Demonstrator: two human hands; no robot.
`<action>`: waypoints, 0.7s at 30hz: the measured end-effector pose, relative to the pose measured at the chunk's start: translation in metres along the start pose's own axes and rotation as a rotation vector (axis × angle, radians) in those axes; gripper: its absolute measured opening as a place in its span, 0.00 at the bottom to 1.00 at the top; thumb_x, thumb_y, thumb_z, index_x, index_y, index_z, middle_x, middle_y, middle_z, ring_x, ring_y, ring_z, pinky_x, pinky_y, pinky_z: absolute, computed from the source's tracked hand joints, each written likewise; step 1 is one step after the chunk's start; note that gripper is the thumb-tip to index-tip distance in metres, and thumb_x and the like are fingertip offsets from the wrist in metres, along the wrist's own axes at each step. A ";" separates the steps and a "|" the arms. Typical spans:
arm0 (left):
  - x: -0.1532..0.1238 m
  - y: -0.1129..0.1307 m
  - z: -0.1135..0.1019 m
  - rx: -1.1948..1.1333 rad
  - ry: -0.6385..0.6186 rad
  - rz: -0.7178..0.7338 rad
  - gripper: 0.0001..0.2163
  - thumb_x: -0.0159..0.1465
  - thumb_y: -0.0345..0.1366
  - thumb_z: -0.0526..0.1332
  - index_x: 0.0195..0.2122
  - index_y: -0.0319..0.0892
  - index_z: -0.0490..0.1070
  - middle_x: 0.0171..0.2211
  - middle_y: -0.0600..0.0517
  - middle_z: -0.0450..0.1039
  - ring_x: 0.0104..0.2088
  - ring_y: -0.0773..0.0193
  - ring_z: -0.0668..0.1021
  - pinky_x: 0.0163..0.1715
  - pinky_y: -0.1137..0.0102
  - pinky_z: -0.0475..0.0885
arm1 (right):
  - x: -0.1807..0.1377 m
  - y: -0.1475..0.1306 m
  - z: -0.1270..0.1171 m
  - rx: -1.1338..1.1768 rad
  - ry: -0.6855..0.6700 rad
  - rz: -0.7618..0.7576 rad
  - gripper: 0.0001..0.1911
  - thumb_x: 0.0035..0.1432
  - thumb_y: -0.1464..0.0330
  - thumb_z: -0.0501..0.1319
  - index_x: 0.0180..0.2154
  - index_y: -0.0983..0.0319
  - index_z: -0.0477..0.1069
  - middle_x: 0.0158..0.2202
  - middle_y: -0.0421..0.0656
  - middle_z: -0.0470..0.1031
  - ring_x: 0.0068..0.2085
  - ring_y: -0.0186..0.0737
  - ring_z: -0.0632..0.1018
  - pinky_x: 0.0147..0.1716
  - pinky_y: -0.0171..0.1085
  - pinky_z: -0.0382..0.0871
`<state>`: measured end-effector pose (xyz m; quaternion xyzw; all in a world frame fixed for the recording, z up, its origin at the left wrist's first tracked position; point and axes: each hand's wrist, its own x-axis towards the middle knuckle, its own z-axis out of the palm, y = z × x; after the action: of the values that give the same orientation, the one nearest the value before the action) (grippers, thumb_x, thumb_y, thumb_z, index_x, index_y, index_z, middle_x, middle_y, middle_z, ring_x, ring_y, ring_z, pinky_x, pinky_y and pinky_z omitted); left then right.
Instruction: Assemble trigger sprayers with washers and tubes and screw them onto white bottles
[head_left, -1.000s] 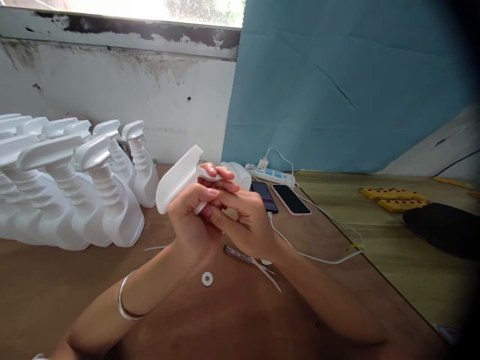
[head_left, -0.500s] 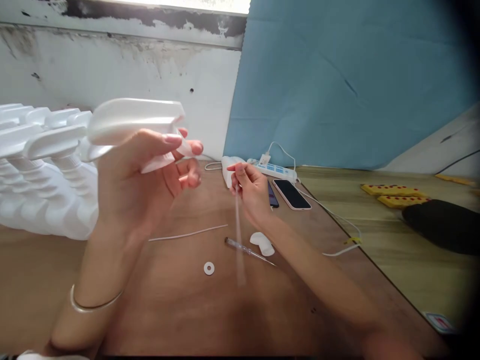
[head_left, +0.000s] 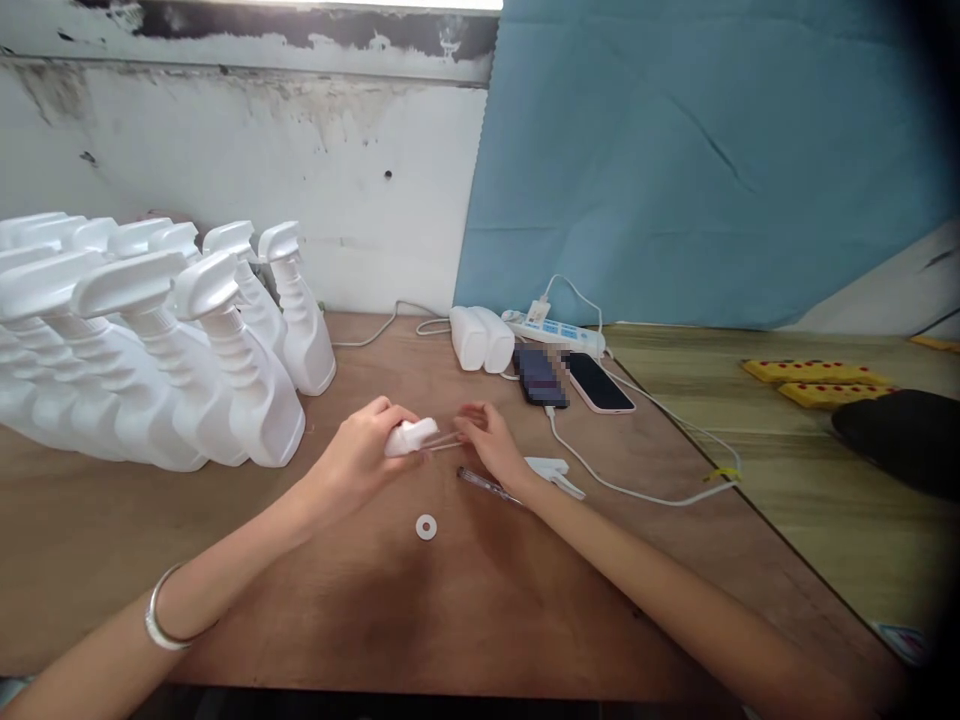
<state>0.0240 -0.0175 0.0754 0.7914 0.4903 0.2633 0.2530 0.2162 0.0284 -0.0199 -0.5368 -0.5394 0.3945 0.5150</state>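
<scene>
Trigger head (head_left: 409, 436) is looking like smooth white plastic, same as bottles (head_left: 247, 400). Table (head_left: 465, 600) is showing matt brown wood grain. Bracelet (head_left: 159, 625) is gleaming, shiny metal. Phone (head_left: 600, 382) is reflecting, glossy. Backdrop (head_left: 675, 180) is looking like matt blue cloth. Wall (head_left: 225, 150) is peeling, rough.

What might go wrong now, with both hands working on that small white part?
The thin tube between the left hand and right hand may bend or slip from the white part. The loose washer may get knocked away by a forearm. The close-packed bottles might topple if bumped.
</scene>
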 end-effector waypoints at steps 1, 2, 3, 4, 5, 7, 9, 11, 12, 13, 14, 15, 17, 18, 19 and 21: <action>0.000 -0.004 0.006 0.015 -0.016 -0.023 0.12 0.54 0.43 0.61 0.36 0.43 0.67 0.32 0.52 0.67 0.30 0.63 0.70 0.30 0.70 0.63 | -0.004 0.000 -0.006 -0.059 0.012 -0.024 0.13 0.48 0.65 0.60 0.37 0.61 0.64 0.41 0.46 0.68 0.40 0.43 0.72 0.40 0.47 0.68; -0.001 -0.007 0.012 0.022 -0.021 -0.054 0.14 0.53 0.44 0.62 0.36 0.43 0.65 0.31 0.53 0.67 0.28 0.64 0.69 0.28 0.71 0.62 | -0.010 -0.002 -0.013 -0.112 0.022 -0.052 0.13 0.49 0.66 0.59 0.39 0.61 0.64 0.44 0.47 0.66 0.42 0.43 0.70 0.44 0.48 0.65; -0.001 -0.011 0.017 0.023 -0.012 -0.087 0.15 0.52 0.45 0.63 0.35 0.42 0.63 0.28 0.54 0.67 0.26 0.65 0.68 0.26 0.71 0.61 | -0.016 -0.004 -0.018 -0.154 0.027 -0.078 0.14 0.50 0.67 0.58 0.41 0.61 0.64 0.45 0.46 0.66 0.44 0.44 0.69 0.46 0.50 0.62; -0.001 -0.015 0.021 0.021 0.002 -0.118 0.17 0.51 0.46 0.64 0.34 0.42 0.61 0.26 0.56 0.67 0.24 0.66 0.67 0.24 0.72 0.60 | -0.023 -0.007 -0.023 -0.203 0.018 -0.116 0.13 0.51 0.68 0.58 0.41 0.60 0.65 0.45 0.46 0.66 0.45 0.45 0.68 0.47 0.50 0.61; -0.002 -0.019 0.025 0.017 0.016 -0.140 0.17 0.50 0.46 0.64 0.33 0.42 0.60 0.24 0.57 0.66 0.22 0.67 0.66 0.22 0.73 0.59 | -0.031 -0.011 -0.027 -0.266 -0.005 -0.168 0.11 0.51 0.68 0.58 0.39 0.60 0.66 0.42 0.45 0.67 0.45 0.46 0.66 0.47 0.49 0.59; -0.003 -0.027 0.032 0.022 0.056 -0.121 0.17 0.51 0.47 0.64 0.32 0.42 0.61 0.23 0.57 0.65 0.21 0.68 0.64 0.22 0.73 0.58 | -0.046 -0.015 -0.031 -0.533 -0.100 -0.360 0.06 0.52 0.70 0.57 0.35 0.61 0.68 0.37 0.45 0.69 0.44 0.47 0.65 0.45 0.47 0.60; -0.004 -0.035 0.037 0.075 0.120 -0.034 0.16 0.52 0.47 0.64 0.32 0.42 0.64 0.26 0.56 0.66 0.25 0.67 0.66 0.25 0.72 0.59 | -0.057 -0.016 -0.030 -0.861 -0.160 -0.541 0.05 0.53 0.69 0.57 0.34 0.63 0.69 0.34 0.47 0.70 0.43 0.49 0.65 0.42 0.46 0.61; -0.006 -0.040 0.042 0.174 0.177 0.058 0.14 0.52 0.46 0.64 0.33 0.42 0.67 0.28 0.54 0.67 0.29 0.64 0.67 0.30 0.70 0.60 | -0.063 -0.013 -0.027 -1.088 -0.159 -0.634 0.06 0.54 0.69 0.58 0.34 0.65 0.69 0.34 0.48 0.71 0.42 0.50 0.66 0.38 0.46 0.62; -0.007 -0.042 0.044 0.218 0.192 0.085 0.13 0.51 0.45 0.65 0.33 0.43 0.68 0.29 0.53 0.67 0.31 0.63 0.67 0.32 0.68 0.60 | -0.063 -0.011 -0.026 -1.148 -0.147 -0.657 0.06 0.54 0.69 0.57 0.33 0.65 0.69 0.33 0.49 0.71 0.41 0.50 0.66 0.36 0.45 0.62; -0.008 -0.044 0.046 0.249 0.196 0.094 0.13 0.51 0.44 0.65 0.33 0.44 0.69 0.29 0.53 0.67 0.32 0.62 0.67 0.33 0.67 0.60 | -0.063 -0.009 -0.025 -1.181 -0.134 -0.683 0.05 0.55 0.70 0.56 0.32 0.65 0.69 0.32 0.48 0.71 0.39 0.49 0.67 0.35 0.44 0.62; -0.009 -0.045 0.048 0.269 0.200 0.091 0.12 0.51 0.43 0.66 0.33 0.44 0.70 0.29 0.53 0.67 0.32 0.61 0.67 0.33 0.66 0.60 | -0.062 -0.007 -0.026 -1.189 -0.119 -0.716 0.05 0.56 0.71 0.56 0.31 0.65 0.69 0.31 0.48 0.71 0.37 0.48 0.68 0.33 0.43 0.62; -0.011 -0.045 0.051 0.281 0.211 0.086 0.12 0.50 0.43 0.66 0.33 0.45 0.70 0.29 0.53 0.67 0.33 0.60 0.67 0.33 0.66 0.59 | -0.061 -0.006 -0.027 -1.177 -0.099 -0.756 0.05 0.57 0.72 0.55 0.31 0.64 0.69 0.29 0.47 0.71 0.35 0.45 0.68 0.32 0.41 0.62; -0.013 -0.046 0.056 0.288 0.253 0.096 0.12 0.49 0.42 0.67 0.32 0.44 0.70 0.33 0.51 0.67 0.36 0.58 0.68 0.35 0.64 0.60 | -0.060 -0.006 -0.030 -1.105 -0.056 -0.879 0.04 0.57 0.72 0.56 0.34 0.64 0.69 0.28 0.45 0.72 0.32 0.42 0.68 0.30 0.39 0.62; -0.014 -0.046 0.058 0.278 0.266 0.113 0.12 0.49 0.41 0.67 0.31 0.43 0.70 0.35 0.50 0.67 0.37 0.58 0.68 0.37 0.63 0.60 | -0.063 -0.006 -0.032 -1.042 -0.046 -0.971 0.04 0.57 0.72 0.57 0.36 0.64 0.69 0.29 0.44 0.73 0.31 0.40 0.69 0.29 0.38 0.62; -0.015 -0.047 0.060 0.255 0.260 0.128 0.11 0.49 0.39 0.67 0.30 0.42 0.69 0.37 0.49 0.68 0.37 0.58 0.69 0.37 0.63 0.61 | -0.068 -0.006 -0.033 -0.958 -0.039 -1.065 0.05 0.57 0.71 0.58 0.38 0.62 0.68 0.29 0.43 0.74 0.29 0.39 0.69 0.29 0.38 0.62; -0.017 -0.049 0.064 0.186 0.185 0.131 0.10 0.51 0.36 0.66 0.30 0.40 0.66 0.35 0.50 0.69 0.34 0.62 0.71 0.34 0.67 0.64 | -0.084 -0.006 -0.035 -0.760 -0.042 -1.173 0.07 0.58 0.68 0.57 0.40 0.58 0.66 0.30 0.41 0.75 0.27 0.37 0.70 0.27 0.36 0.63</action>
<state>0.0290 -0.0229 -0.0064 0.8140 0.4812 0.3045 0.1143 0.2401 -0.0599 -0.0193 -0.2924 -0.8505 -0.1544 0.4090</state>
